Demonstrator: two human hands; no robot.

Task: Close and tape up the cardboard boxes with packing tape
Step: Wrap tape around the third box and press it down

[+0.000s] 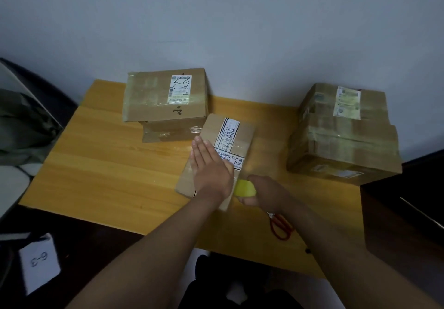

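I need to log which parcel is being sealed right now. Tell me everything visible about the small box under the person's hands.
The small box is a flat, oblong carton of brown cardboard, closed, lying at an angle on the wooden table. A white label with black striped edges and printed characters crosses its top, under glossy clear tape. The left hand presses flat on it; the right hand grips a yellow tape roll at its near right edge.

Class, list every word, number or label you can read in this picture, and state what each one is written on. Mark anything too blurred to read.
"6-3": white card, seen upside down, lower left.
Chinese print on striped tape: flat box under the left hand; too blurred to quote surely.
Shipping label on the left box stack: scribbled over, too small.
Labels on the right box stack: blurred, unreadable.
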